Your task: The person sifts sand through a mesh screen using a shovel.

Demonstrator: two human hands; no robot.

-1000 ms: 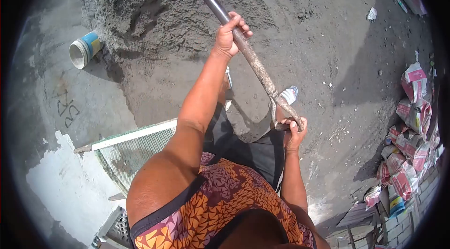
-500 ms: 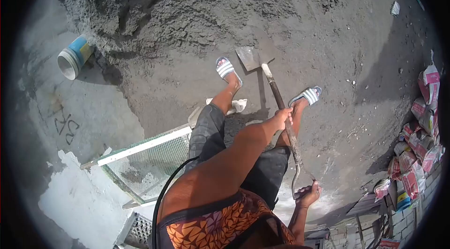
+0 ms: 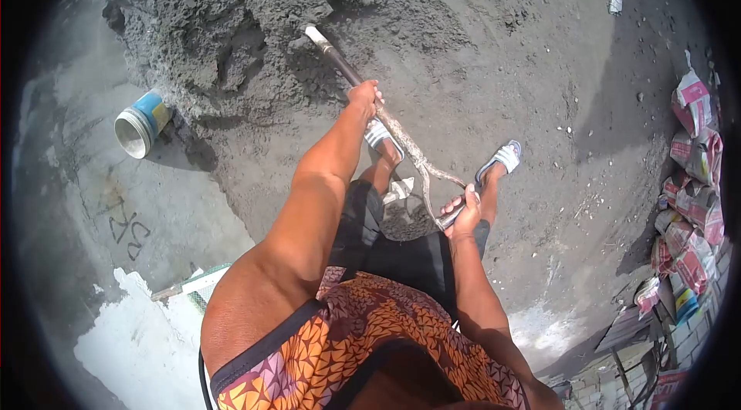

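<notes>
The shovel [image 3: 399,134] slants out of the grey mound [image 3: 204,47], its blade out of sight, apparently sunk in the mound's near side. It should handle as a long, stiff tool, fairly light when bare but blade-heavy under a load of that damp-looking, clumpy material; the worn, crusted shaft likely gives decent friction, and nothing about it looks fragile. The places to hold it are the mid-shaft, to bear the weight, and the D-handle [image 3: 452,215] at the end away from the mound, to steer. The left hand [image 3: 363,94], nearer the mound, has its fingers closed around the shaft; the right hand [image 3: 465,213], farther from it, has its fingers wrapped around the D-handle's crossbar.
</notes>
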